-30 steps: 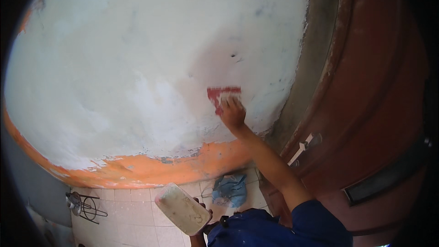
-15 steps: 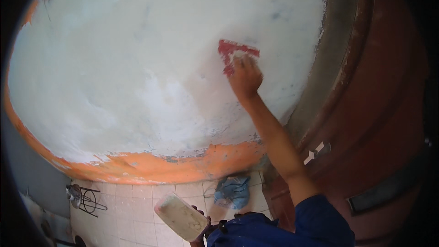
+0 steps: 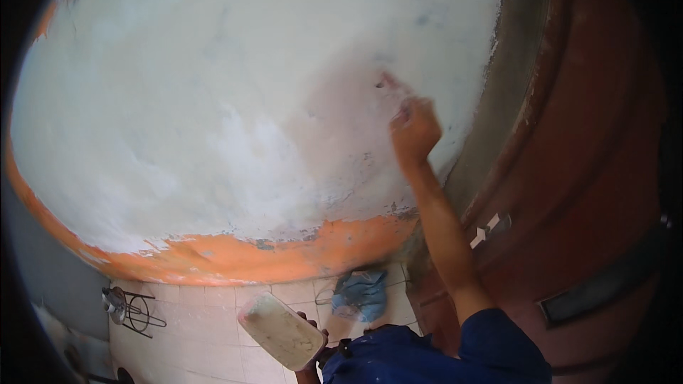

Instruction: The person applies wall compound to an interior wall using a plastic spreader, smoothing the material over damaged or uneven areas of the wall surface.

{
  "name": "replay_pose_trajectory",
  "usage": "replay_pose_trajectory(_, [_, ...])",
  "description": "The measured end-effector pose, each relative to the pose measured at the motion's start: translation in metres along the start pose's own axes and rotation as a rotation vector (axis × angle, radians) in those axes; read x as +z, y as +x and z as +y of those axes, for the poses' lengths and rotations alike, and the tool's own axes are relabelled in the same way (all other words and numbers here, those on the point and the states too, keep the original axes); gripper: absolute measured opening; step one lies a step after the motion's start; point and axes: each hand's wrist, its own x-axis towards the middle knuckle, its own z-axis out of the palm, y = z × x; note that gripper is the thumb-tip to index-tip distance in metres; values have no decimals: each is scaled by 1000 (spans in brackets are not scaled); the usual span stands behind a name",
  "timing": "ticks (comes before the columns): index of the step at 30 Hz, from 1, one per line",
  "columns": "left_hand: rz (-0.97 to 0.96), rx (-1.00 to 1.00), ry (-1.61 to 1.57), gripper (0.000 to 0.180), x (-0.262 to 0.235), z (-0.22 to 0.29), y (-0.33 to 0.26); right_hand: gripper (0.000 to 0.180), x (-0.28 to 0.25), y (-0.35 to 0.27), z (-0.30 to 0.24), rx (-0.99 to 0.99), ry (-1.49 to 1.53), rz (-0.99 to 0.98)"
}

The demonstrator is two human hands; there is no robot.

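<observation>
My right hand (image 3: 416,128) sits right of centre in the frame, fingers curled around the red scraper (image 3: 397,87), which shows only as a blurred streak up against the pale coated wall (image 3: 178,114). I cannot make out how flat its blade lies, and that angle worries me most: too steep, and an edge could dig a groove into the coat. Just beside the scraper is a small dark pit (image 3: 378,86); a corner could catch there and tear the rim wider. My own shadow falls over this patch, so I could easily miss a ridge.

Farther right, the coat ends raggedly along a bare grey strip (image 3: 504,114), next to the dark red door (image 3: 597,121). If I swing too wide, I could chip that border, or my forearm could knock the white door handle (image 3: 486,231).

My left hand (image 3: 324,332), at the bottom centre, grips the off-white tray (image 3: 274,327) along its right side, with fingers showing past the edge. Held from one side, the tray could tip if my attention stays on the wall, and anything loose on it would drop onto the tiled floor (image 3: 185,334). The crumpled blue bag (image 3: 361,295) lies close by at the lower centre, where a foot could snag it.
</observation>
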Motion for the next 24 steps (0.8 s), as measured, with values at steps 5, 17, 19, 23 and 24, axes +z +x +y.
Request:
replay_pose_trajectory(5, [-79,2,-3,59,-1,-4,2,23,45,-17,39,-185,-133,-31])
replay_pose_trajectory(17, [10,-3,12,58,11,-8,16,35,7,-136,25,-118,100,-355])
replay_pose_trajectory(19, [20,7,13,59,14,-11,14,36,2,-98,31,-140,165,-174])
replay_pose_trajectory(23, [10,3,8,59,6,-9,9,34,5,9,32,-86,53,156])
replay_pose_trajectory(24, [-2,8,24,59,6,-7,10,31,15,14,32,-105,16,131])
